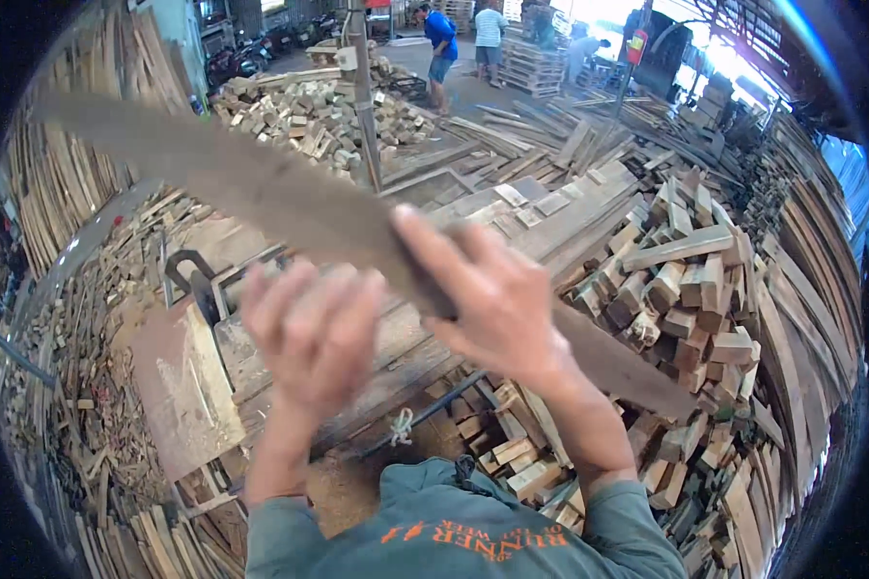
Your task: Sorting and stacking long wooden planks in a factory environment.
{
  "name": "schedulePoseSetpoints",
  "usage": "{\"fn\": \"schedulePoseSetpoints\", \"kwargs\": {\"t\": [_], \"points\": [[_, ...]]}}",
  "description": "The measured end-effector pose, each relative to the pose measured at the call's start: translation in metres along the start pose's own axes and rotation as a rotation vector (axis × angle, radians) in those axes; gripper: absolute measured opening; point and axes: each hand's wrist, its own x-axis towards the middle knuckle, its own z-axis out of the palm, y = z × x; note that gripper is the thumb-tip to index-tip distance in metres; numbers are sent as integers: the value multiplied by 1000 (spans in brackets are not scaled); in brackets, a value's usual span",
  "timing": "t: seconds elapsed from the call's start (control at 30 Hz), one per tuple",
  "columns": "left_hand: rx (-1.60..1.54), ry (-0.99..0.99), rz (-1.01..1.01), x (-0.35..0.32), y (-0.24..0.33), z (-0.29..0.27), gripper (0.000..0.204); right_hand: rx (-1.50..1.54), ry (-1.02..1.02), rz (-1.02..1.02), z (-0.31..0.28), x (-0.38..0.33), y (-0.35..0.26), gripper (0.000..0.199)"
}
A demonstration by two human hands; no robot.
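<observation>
A long brown wooden plank [290, 193] slants across the view from upper left to lower right, raised above the workbench and blurred by motion. My right hand [492, 294] grips it around its middle, with the thumb along the near side and the fingers over the face. Just below the plank's near edge is my left hand [314, 333], its fingers bent and smeared by motion. Whether it touches the plank cannot be made out. Beneath both hands lies the wooden workbench [386, 347], dusty and worn, with a dark curved metal part [193, 265] at its left.
Right of the bench rises a heap of short cut wood blocks [686, 280]. Flat boards [579, 207] lie on the bench's far end. Beyond stand a post [365, 116] and another block pile [309, 111]. A person in blue [440, 43] and other people are farther back.
</observation>
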Motion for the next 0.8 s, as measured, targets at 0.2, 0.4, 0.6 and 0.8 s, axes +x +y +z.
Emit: {"fn": "schedulePoseSetpoints", "kwargs": {"t": [0.2, 0.4, 0.6, 0.8], "points": [[32, -559, -128, -41, -79, 15, 45, 63, -204, -180, 97, 5, -14, 67], [-139, -725, -454, -135, -108, 44, 30, 69, -415, -324, 192, 6, -1, 65], [-86, -856, -722, -239, -143, 98, 40, 238, -253, -253, 218, -49, 19, 69], [-17, -1047, -945, -326, -160, 161, 49, 449, -570, 351, 224, -233, 48, 61]]}}
